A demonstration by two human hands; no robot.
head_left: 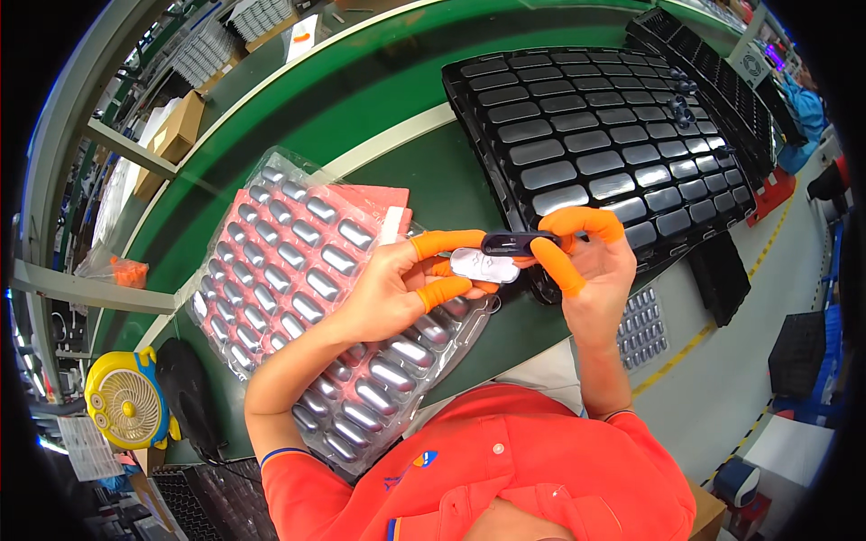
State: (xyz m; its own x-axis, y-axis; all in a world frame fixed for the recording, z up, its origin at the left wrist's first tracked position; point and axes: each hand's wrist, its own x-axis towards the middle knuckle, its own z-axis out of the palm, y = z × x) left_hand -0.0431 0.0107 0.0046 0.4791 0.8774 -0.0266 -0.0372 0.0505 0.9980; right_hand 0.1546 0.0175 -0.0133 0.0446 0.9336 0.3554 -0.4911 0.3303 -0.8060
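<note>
Orange finger covers sit on the fingertips of both hands, held close together above the bench edge. My left hand is closed on a flat white oval piece with small dark marks, pinched between thumb and fingers. A glossy black oval shell is gripped by my right hand, just above the white piece; whether they touch I cannot tell. Beneath my left forearm lies a clear plastic blister tray filled with grey capsule-shaped parts. Pink sheeting shows under its far side.
A large black tray with rows of glossy black ovals stands on the right. At the left are a yellow fan and a black object beside it. Cardboard boxes and a metal frame line the far left.
</note>
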